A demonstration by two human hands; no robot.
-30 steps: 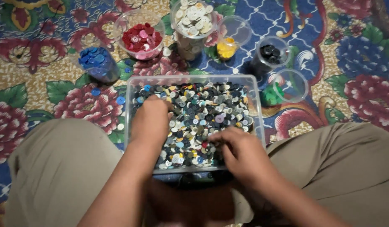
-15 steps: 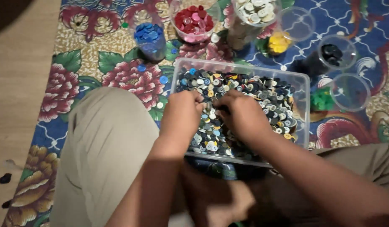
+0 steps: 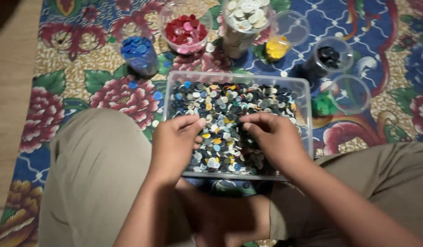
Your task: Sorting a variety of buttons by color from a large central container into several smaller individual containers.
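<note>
A person sits on the floor, knees in tan trousers [image 3: 97,174] spread to either side of a clear plastic tub [image 3: 305,119]. The tub rests on a flowered rug [image 3: 60,82] between the legs and is filled with mixed buttons [image 3: 230,105] in many colours.

Both hands are inside the tub, over its near half. The left hand [image 3: 172,144] has its fingers curled, thumb and forefinger pinched together at the tips; whether a button sits between them is too small to tell. The right hand [image 3: 271,137] is likewise curled, fingertips drawn together and touching the buttons.

Beyond the tub, clear cups stand on the rug. Behind its far left corner is a cup of blue buttons [image 3: 137,52]; a few loose blue ones lie beside it. Farther back are a cup of red buttons [image 3: 185,29], a tall jar of white buttons [image 3: 243,18] and a cup of yellow buttons [image 3: 278,45]. Past the tub's far right corner is a cup of black buttons [image 3: 329,56], and just right of the tub a cup with green buttons [image 3: 323,105].
</note>
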